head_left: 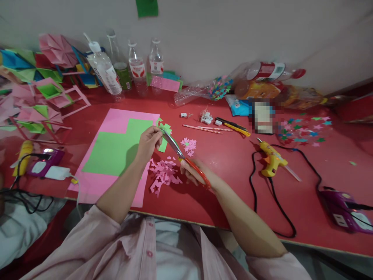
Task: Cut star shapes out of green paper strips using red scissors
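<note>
My right hand (194, 173) is closed round the orange handles of the scissors (174, 144), whose blades point up and left. The fingers of my left hand (150, 140) pinch a small green paper piece (161, 125) at the blade tips. Beyond the blades lies another green paper scrap (163, 143). Below the hands is a heap of pink paper scraps (166, 173), with a small pile of pink stars (189, 146) to the right of the scissors. Green paper (107, 153) rests on a large pink sheet (116, 118) under my left forearm.
Bottles (136, 70) stand along the wall, and others lie at the back right. A yellow glue gun (271, 158) with a black cord is on the right of the red table (233, 202). Cutters (236, 127) lie mid-back. Paper models (49, 93) and a purple power strip (43, 165) are left.
</note>
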`<state>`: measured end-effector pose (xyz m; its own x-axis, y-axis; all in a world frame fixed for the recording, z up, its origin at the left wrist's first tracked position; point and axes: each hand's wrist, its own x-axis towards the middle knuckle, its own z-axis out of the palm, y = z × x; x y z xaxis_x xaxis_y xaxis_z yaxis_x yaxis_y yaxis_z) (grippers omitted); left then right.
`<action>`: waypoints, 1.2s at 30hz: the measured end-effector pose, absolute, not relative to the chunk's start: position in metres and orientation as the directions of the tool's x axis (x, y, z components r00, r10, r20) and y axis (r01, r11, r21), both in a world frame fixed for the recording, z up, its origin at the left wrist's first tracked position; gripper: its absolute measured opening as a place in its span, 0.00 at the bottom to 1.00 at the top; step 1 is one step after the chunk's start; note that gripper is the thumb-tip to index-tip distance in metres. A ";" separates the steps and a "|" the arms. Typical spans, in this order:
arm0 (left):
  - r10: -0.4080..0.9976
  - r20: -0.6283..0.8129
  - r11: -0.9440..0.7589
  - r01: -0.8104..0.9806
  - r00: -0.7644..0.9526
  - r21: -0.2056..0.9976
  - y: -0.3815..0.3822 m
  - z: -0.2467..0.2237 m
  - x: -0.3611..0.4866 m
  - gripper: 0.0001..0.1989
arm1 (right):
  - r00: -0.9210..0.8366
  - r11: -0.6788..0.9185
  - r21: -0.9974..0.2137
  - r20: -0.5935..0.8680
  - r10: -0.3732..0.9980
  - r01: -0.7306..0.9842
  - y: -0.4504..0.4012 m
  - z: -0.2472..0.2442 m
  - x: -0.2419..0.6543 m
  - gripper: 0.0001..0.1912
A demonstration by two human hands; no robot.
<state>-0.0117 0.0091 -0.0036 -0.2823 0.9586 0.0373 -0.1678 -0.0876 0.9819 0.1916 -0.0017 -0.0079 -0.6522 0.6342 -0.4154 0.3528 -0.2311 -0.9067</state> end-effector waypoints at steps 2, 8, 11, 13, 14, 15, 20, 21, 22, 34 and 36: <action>0.959 0.038 -0.090 -0.172 -0.282 0.981 0.009 -0.004 -0.011 0.07 | -0.635 -0.234 -0.906 -0.415 0.651 0.352 -0.004 -0.006 0.191 0.29; 0.957 0.041 -0.098 -0.189 -0.288 0.977 0.009 -0.004 -0.011 0.07 | -0.591 -0.234 -0.893 -0.434 0.681 0.385 -0.007 0.006 0.188 0.28; 0.956 0.045 -0.100 -0.177 -0.290 0.979 0.009 -0.004 -0.010 0.07 | -0.588 -0.240 -0.892 -0.436 0.682 0.383 -0.006 0.006 0.188 0.28; 0.954 0.041 -0.096 -0.173 -0.296 0.980 0.008 -0.003 -0.010 0.07 | -0.583 -0.236 -0.891 -0.436 0.685 0.389 -0.005 0.004 0.188 0.28; 0.954 0.037 -0.092 -0.175 -0.299 0.980 0.008 -0.003 -0.009 0.07 | -0.580 -0.235 -0.889 -0.438 0.687 0.394 -0.005 0.002 0.188 0.28; 0.953 0.032 -0.090 -0.180 -0.302 0.980 0.008 -0.003 -0.009 0.07 | -0.577 -0.235 -0.887 -0.441 0.687 0.398 -0.004 0.001 0.188 0.28; 0.949 0.028 -0.099 -0.211 -0.315 0.973 0.009 -0.004 -0.007 0.06 | -0.580 -0.220 -0.882 -0.444 0.683 0.416 -0.003 -0.002 0.188 0.28; 0.949 0.031 -0.103 -0.213 -0.315 0.971 0.009 -0.004 -0.006 0.06 | -0.582 -0.211 -0.883 -0.440 0.684 0.420 -0.003 -0.002 0.188 0.27; 0.949 0.035 -0.107 -0.215 -0.314 0.971 0.009 -0.005 -0.006 0.06 | -0.584 -0.202 -0.883 -0.437 0.684 0.424 -0.003 -0.002 0.188 0.27; 0.948 0.036 -0.111 -0.222 -0.317 0.969 0.008 -0.002 -0.007 0.06 | -0.565 -0.160 -0.875 -0.425 0.707 0.458 -0.006 0.002 0.189 0.25; 0.948 0.037 -0.113 -0.225 -0.316 0.968 0.008 -0.002 -0.007 0.06 | -0.567 -0.158 -0.880 -0.416 0.710 0.448 -0.006 0.004 0.189 0.25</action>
